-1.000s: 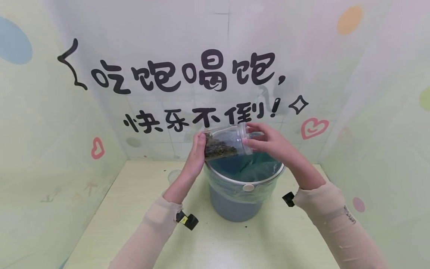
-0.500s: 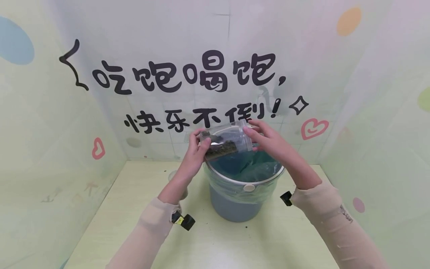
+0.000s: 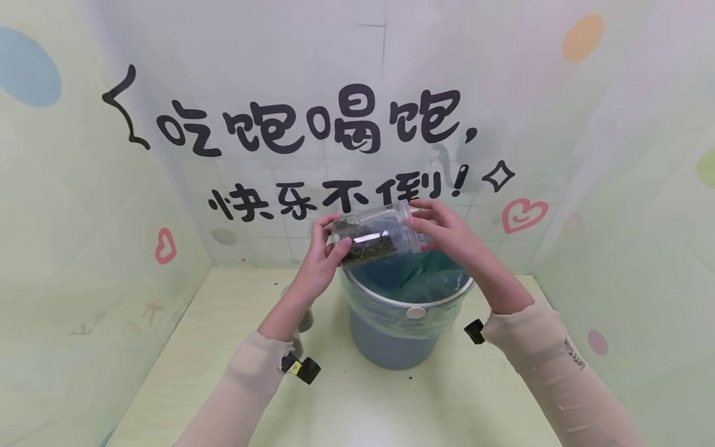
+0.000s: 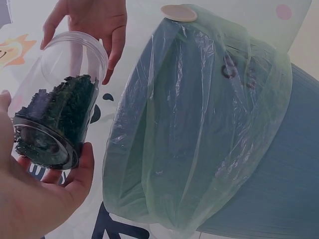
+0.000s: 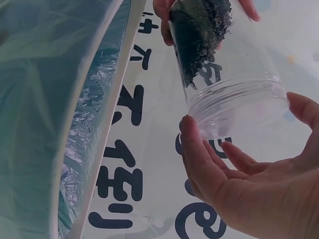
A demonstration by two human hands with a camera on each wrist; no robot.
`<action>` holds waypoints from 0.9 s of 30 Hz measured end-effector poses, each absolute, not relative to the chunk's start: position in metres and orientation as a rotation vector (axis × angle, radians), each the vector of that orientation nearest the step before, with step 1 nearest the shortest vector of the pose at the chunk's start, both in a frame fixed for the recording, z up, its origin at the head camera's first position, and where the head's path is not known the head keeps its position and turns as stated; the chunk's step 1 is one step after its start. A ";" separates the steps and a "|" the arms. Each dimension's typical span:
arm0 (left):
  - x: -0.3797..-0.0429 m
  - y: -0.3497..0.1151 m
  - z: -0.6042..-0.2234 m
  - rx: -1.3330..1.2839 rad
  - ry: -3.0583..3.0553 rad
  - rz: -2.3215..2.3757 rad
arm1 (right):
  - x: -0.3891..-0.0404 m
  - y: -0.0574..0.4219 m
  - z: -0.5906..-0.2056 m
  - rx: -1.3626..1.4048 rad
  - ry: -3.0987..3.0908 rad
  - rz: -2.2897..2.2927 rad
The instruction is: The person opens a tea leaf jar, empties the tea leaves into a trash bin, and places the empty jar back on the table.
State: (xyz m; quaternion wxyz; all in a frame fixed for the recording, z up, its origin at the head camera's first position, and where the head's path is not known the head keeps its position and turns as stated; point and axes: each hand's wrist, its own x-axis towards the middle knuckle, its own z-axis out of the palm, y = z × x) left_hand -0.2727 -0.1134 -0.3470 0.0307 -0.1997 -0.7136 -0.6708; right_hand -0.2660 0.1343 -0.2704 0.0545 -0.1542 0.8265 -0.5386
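A clear plastic jar [image 3: 380, 233] lies tilted nearly on its side above the bin, partly filled with dark, crumbly flakes [image 4: 62, 107]. Its base end is gripped by my left hand [image 3: 319, 264], thumb on the near side. At the other end, the fingers and thumb of my right hand [image 3: 449, 234] hold the clear ridged lid [image 5: 239, 107], which sits on the jar. Below stands the blue-grey bin [image 3: 391, 344], lined with a thin green plastic bag [image 4: 189, 124]. What the flakes are I cannot tell.
Behind my left forearm, a container with greyish contents [image 3: 305, 320] is partly hidden on the pale table [image 3: 357, 410]. Small dark crumbs lie about the bin. A back wall [image 3: 279, 56] with black lettering and two side walls enclose the table.
My left hand has shifted its hold, its thumb moving round to the jar's near side, and the forearm has drifted left. The flakes have shifted inside the jar. The right hand still holds the lid.
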 end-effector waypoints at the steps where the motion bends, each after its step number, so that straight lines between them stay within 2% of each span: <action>1: -0.273 -0.114 -0.347 -0.626 -2.193 -2.071 | -0.266 0.135 -0.270 -0.475 2.507 -1.644; 11: -0.271 -0.114 -0.350 -0.648 -2.139 -2.139 | -0.265 0.138 -0.273 -0.612 2.457 -1.682; 21: -0.270 -0.117 -0.352 -0.660 -2.107 -2.167 | -0.266 0.131 -0.272 -0.444 2.457 -1.621; 27: -0.270 -0.118 -0.353 -0.683 -2.125 -2.150 | -0.267 0.130 -0.274 -0.439 2.491 -1.575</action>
